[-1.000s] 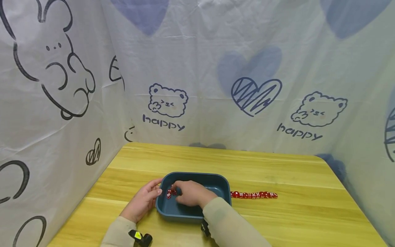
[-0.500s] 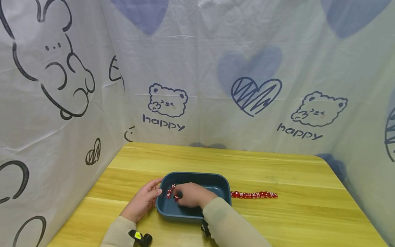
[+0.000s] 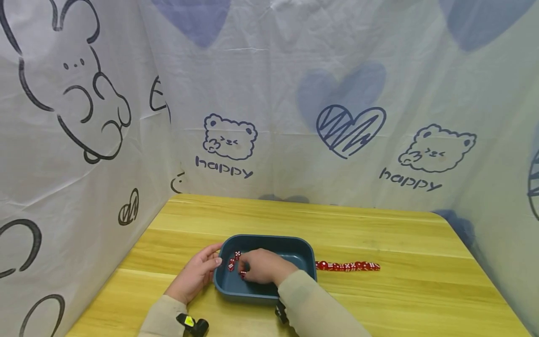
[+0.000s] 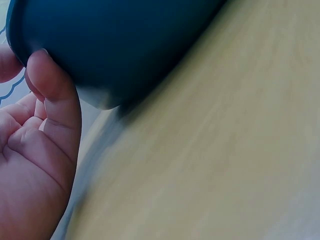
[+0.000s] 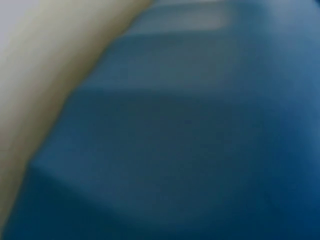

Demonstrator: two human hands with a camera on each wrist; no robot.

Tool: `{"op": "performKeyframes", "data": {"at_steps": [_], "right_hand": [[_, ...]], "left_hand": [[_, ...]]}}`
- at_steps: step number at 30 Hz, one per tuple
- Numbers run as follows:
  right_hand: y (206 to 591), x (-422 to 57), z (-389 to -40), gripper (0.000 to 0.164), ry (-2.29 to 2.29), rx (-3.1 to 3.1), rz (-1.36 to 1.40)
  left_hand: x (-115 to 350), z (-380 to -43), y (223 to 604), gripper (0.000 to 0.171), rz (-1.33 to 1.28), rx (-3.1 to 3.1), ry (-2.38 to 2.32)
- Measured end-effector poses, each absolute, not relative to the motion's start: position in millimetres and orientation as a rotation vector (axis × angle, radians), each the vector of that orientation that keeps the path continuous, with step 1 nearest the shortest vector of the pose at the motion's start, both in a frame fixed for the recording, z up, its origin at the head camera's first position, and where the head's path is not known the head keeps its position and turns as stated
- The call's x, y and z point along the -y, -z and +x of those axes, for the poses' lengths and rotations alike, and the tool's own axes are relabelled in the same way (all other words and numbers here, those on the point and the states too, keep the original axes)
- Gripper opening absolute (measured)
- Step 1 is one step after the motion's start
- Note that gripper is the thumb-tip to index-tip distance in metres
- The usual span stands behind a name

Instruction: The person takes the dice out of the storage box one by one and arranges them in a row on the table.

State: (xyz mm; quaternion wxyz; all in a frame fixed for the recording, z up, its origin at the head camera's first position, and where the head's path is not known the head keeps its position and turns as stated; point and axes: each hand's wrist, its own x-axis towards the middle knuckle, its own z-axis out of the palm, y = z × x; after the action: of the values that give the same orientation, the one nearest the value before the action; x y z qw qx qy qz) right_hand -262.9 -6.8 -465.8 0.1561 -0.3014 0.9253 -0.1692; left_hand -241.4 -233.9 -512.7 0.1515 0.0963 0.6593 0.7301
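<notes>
A dark blue rectangular box (image 3: 265, 296) with rounded corners stands on the table in the head view. My left hand (image 3: 194, 274) holds it at the left end, thumb at the rim; the left wrist view shows the thumb (image 4: 52, 85) against the wall of the box. Inside the box, my right hand (image 3: 266, 266) has its fingers bent down and pinches a red die (image 3: 243, 275), mostly covered by the fingertips. Loose red dice (image 3: 231, 265) with white dots lie near the left end. The right wrist view shows only the blurred blue box wall (image 5: 165, 150).
To the right of the box, a row of several red dice (image 3: 349, 267) runs along the wooden table (image 3: 404, 295). Its left end meets the box's edge in view. Printed white cloth (image 3: 286, 93) hangs behind the table and at both sides.
My right hand has drawn slightly back from the dice at the left end, and one die has shifted nearer the front with its fingertips. The left hand stays at the box.
</notes>
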Motion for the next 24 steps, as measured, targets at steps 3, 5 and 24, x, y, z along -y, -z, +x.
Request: {"op": "performKeyframes", "data": {"at_steps": [3, 5, 24], "right_hand": [[463.2, 7.1, -261.9, 0.008, 0.511, -2.658, -0.9], [461.4, 6.8, -261.3, 0.008, 0.54, -2.661, -0.93], [448.4, -10.0, -253.1, 0.013, 0.689, -2.735, -0.968]], "left_hand": [[233.8, -240.8, 512.0, 0.058, 0.276, -1.902, -2.092], [233.4, -240.3, 511.2, 0.057, 0.274, -1.908, -2.091], [233.3, -240.3, 509.9, 0.057, 0.276, -1.89, -2.087]]}}
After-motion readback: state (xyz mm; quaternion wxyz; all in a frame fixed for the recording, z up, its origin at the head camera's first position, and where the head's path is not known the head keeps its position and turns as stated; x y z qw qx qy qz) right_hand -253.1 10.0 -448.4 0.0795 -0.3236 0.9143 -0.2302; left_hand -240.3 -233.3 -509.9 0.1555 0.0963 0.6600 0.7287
